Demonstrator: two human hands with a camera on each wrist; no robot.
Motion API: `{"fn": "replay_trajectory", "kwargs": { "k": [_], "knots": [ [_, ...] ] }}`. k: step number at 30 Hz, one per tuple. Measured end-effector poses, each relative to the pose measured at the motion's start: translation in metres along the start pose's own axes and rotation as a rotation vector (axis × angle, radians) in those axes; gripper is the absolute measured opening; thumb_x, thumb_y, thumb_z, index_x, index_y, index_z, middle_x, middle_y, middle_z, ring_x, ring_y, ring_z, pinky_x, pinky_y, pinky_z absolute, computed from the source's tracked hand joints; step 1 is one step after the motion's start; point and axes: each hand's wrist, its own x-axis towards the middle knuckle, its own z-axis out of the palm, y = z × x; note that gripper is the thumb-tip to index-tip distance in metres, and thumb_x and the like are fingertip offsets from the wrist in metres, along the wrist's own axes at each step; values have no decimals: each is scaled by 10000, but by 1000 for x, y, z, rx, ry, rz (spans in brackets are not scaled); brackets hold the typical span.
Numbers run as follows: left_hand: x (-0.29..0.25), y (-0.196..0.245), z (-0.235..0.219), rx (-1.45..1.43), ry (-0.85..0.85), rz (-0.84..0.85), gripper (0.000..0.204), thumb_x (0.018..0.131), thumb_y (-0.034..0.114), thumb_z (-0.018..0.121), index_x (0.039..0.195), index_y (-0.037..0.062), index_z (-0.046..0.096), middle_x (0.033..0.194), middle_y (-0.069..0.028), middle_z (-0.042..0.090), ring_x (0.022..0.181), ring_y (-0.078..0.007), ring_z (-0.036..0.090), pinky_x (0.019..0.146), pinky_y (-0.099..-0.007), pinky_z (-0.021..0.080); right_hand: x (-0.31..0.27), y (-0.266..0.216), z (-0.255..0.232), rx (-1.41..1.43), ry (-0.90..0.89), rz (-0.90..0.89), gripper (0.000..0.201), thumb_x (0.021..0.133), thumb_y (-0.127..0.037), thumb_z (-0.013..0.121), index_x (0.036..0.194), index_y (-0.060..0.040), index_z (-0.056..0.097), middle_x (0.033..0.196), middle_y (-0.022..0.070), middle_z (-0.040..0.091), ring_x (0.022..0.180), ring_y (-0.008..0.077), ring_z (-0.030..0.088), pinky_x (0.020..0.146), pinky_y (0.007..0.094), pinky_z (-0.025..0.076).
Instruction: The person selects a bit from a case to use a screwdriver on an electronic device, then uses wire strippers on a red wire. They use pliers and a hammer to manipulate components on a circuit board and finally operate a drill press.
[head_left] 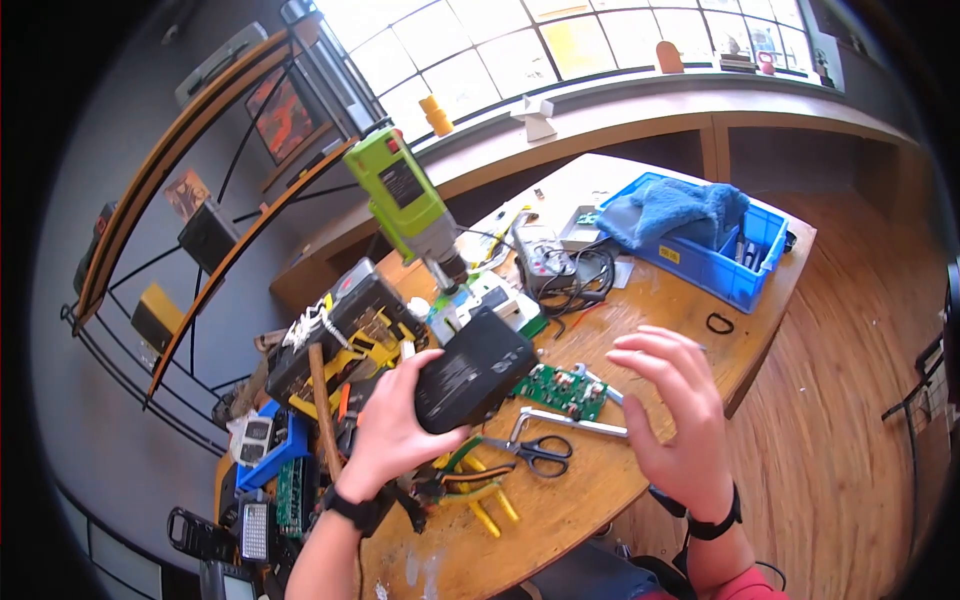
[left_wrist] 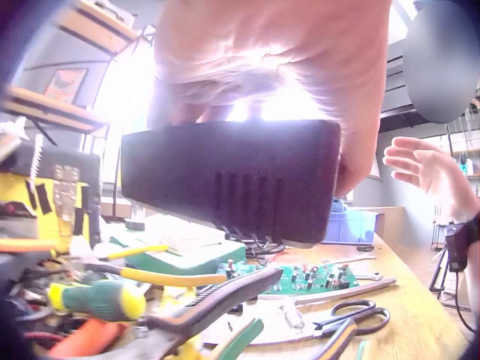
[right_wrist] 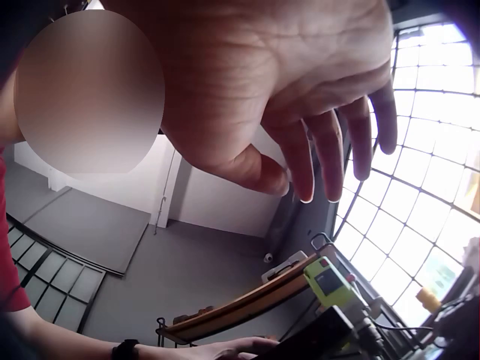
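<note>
My left hand grips a flat black box by its near left end, holding it above the table. Printed markings cover the box's upper face, and the left wrist view shows ribbed slots on one side of the black casing. To the right, my right hand is raised with nothing in it, its fingers spread and slightly bent. Between the hands lie a green circuit board and a pair of black-handled scissors. Yellow-handled pliers lie below the box.
A green drill stands upright behind the box. At the back right is a blue bin with a blue cloth over it. An open toolbox and a wooden-handled hammer crowd the left. Cables lie coiled behind the board.
</note>
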Motion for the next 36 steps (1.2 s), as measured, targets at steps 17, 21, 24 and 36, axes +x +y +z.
{"fn": "replay_trajectory", "kwargs": {
  "k": [17,21,24,36],
  "knots": [
    [135,43,154,-94,-232,187,778,754,447,859,1351,47,563,1315,-209,607,1278,-368,564,1103,-441,441,-23,44,-38,19,15,178,382,789,30,673,1164,-40,697,1186,133,683,1185,370,621,1036,479,486],
    [123,28,124,-167,-109,220,625,884,391,788,1372,55,591,1459,-188,550,1391,-351,498,1186,-442,366,-26,37,-39,9,-4,175,376,793,33,660,1162,-30,694,1188,139,681,1190,372,617,1045,481,480],
    [88,10,62,-50,-63,177,454,918,263,752,1310,61,643,1446,-158,575,1400,-332,504,1185,-432,363,-26,31,-39,32,5,161,378,790,46,659,1161,-20,692,1182,143,683,1189,374,619,1044,478,480],
    [-155,-75,-64,-16,-31,-254,327,899,155,697,1206,45,670,1412,-131,589,1317,-297,556,1083,-400,444,-24,-23,45,65,-702,-85,756,780,-186,809,1449,-29,494,1471,180,508,1419,376,438,1193,471,355]
  ]
}}
